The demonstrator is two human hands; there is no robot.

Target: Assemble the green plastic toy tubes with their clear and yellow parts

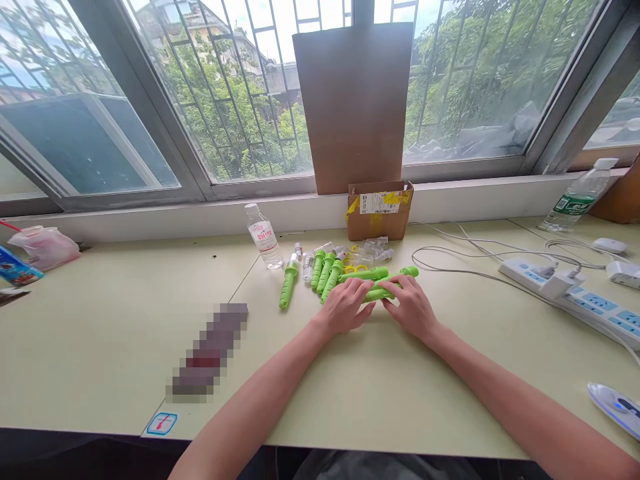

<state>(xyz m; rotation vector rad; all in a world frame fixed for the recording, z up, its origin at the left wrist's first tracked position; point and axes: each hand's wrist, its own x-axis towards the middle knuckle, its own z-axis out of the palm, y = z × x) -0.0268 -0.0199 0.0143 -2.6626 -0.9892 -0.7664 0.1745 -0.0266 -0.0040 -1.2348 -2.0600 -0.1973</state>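
My left hand (349, 307) is closed over the near end of a green plastic tube (376, 294), its fingers partly covering it. Across from it, my right hand (409, 308) curls its fingers over the same group of green tubes, with thumb and fingers close together. A long green tube (367, 274) lies just beyond the hands. Several ribbed green tubes (326, 272) rest side by side left of my left hand. Apart from these is another green tube (289, 285) with a clear top. Clear plastic pieces (370, 250) and yellow rings (356, 269) lie behind them.
A small cardboard box (379, 227) stands at the back, before an upright brown board (357, 107). Water bottles stand left (265, 239) and far right (573, 200). A power strip (580, 297) with cables lies right. A blurred dark object (213, 350) lies left.
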